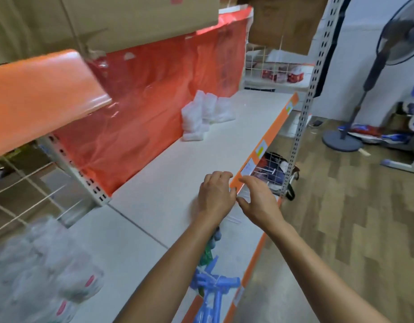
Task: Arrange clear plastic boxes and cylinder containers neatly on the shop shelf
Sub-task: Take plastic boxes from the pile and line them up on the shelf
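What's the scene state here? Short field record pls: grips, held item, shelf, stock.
left grip: fingers curled, at the shelf front edge, against the clear box; hold unclear
right grip: thumb and fingers pinch the clear box
clear box: faint, between the grips, at the orange edge strip
shelf: white board
back stock: white wrapped packs by the red sheet
near left: blurred clear containers
near front: blue plastic items

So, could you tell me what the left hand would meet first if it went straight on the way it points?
Likely nothing nearby: the left hand points along the bare shelf board, right of the white packets. First probably the wire basket at the far end; depth unclear.
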